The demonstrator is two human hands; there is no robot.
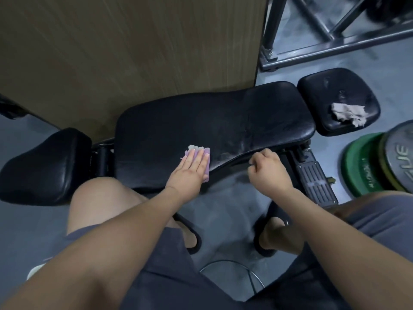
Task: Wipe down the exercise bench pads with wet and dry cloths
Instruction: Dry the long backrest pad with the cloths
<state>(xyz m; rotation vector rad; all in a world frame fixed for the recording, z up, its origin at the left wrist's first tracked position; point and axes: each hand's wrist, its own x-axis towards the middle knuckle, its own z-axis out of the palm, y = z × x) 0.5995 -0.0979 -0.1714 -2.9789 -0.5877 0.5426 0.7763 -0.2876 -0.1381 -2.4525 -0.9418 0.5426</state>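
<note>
A long black bench pad point(223, 121) lies across the middle of the view, with damp streaks on its right half. My left hand point(190, 170) lies flat with straight fingers on a purple cloth point(51, 163) at the pad's near edge, pressing it down. My right hand point(267, 170) hovers with curled fingers at the pad's near right edge; no object shows in it. A crumpled pale cloth point(348, 114) rests on the small black seat pad point(337, 99) at the right. Another black pad point(44, 162) sits at the left.
A wooden panel point(125, 45) stands right behind the bench. Green and grey weight plates point(380, 164) lie on the floor at the right, beside a black ribbed footplate point(316, 182). A grey steel rack frame point(312, 39) stands at the back right. My knees and sandalled feet are below the bench.
</note>
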